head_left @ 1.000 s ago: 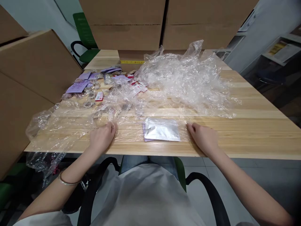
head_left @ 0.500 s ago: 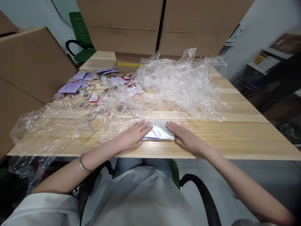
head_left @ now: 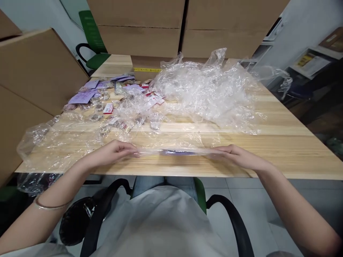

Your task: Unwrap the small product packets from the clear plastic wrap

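On the near side of the big heap of crumpled clear plastic film (head_left: pixel 206 92), a folded band of clear plastic film (head_left: pixel 150 151) stretches between the person's two hands, above the pale wood-grain counter (head_left: pixel 289 153). Inside the band, directly nearer the person than the heap's left part, sits a flat purple-blue packet (head_left: pixel 177 152), seen almost edge-on.

Nearer than the heap and off to its left, the left hand (head_left: pixel 115 152) is nearly closed, thumb and fingers pinching the band's left end. Straight in front of the heap's right part, the right hand (head_left: pixel 238 156) likewise pinches the right end, fingers straight and close together; its exact fingertip contact is hard to make out.

To the left of the heap lie flat purple packets (head_left: pixel 81 97), a small white-and-red box (head_left: pixel 108 108) and small clear-wrapped items (head_left: pixel 95 117). Further left and nearer than the heap, a loose clear plastic sheet (head_left: pixel 66 139) spreads over the counter's edge. Behind the heap stand tall brown cardboard boxes (head_left: pixel 139 39); behind and left of it is a green chair with a black armrest (head_left: pixel 93 35).
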`<control>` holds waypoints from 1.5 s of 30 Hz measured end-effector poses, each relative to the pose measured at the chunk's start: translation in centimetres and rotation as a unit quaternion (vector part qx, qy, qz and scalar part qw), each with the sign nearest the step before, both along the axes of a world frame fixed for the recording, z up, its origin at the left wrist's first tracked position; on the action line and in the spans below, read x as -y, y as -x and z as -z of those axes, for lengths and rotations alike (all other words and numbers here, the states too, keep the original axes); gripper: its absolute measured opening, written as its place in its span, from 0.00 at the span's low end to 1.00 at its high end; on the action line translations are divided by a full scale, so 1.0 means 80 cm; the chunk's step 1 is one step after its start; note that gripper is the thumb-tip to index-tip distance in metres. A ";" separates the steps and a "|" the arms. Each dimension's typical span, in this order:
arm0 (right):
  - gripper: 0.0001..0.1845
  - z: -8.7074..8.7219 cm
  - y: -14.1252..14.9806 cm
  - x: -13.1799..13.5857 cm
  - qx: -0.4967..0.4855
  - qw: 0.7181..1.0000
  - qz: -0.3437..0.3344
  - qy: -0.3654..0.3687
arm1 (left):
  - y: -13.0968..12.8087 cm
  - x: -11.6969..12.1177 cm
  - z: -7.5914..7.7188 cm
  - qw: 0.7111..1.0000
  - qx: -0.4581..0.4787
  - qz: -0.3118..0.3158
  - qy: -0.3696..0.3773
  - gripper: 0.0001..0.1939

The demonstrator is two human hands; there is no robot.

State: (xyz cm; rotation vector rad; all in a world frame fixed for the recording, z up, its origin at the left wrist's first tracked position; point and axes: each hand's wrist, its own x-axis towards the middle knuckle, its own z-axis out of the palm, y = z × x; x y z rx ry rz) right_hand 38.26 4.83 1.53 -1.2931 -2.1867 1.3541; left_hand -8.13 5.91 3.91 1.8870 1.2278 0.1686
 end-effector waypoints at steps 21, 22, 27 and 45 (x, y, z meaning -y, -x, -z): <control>0.36 0.019 0.008 0.030 0.169 0.939 -0.023 -0.300 | -0.026 0.021 0.036 0.920 -0.117 0.150 -0.343 0.27; 0.37 0.025 0.009 0.030 0.154 0.947 -0.048 -0.280 | -0.029 0.021 0.039 0.925 -0.119 0.171 -0.317 0.28; 0.23 0.063 -0.003 0.012 0.083 0.966 0.032 -0.243 | -0.010 -0.004 0.054 0.971 -0.094 0.094 -0.201 0.24; 0.25 0.070 -0.006 -0.016 0.217 0.911 0.288 -0.201 | -0.017 -0.035 0.070 0.937 -0.234 -0.095 -0.242 0.19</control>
